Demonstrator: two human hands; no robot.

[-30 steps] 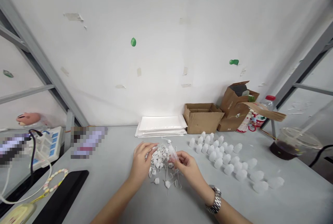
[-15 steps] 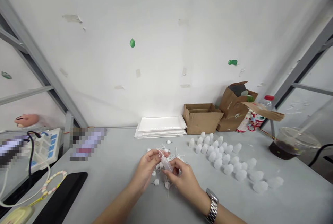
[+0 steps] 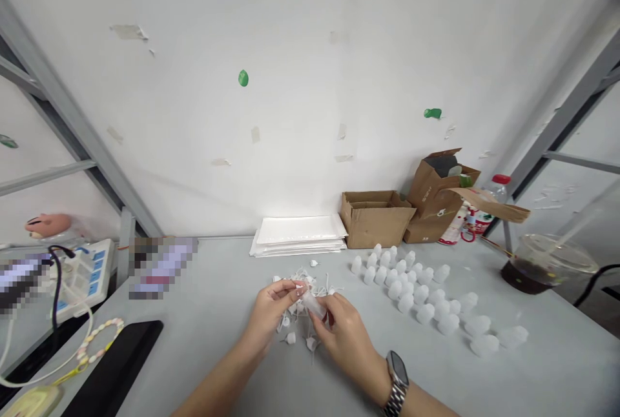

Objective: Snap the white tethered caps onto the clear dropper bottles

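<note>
Wristwatch (image 3: 398, 368) on the right wrist, at the near right of the pile of white stemmed caps (image 3: 309, 280); the right hand (image 3: 345, 328) grips one end of a translucent plastic bottle (image 3: 312, 303), tilted over that pile; the left hand (image 3: 272, 308) pinches its other end between fingertips; frosted bottles (image 3: 422, 294) stand clustered right of the pile; white sheets (image 3: 300, 230) lie stacked behind it; an open cardboard box (image 3: 380, 226) sits behind it, rightward.
</note>
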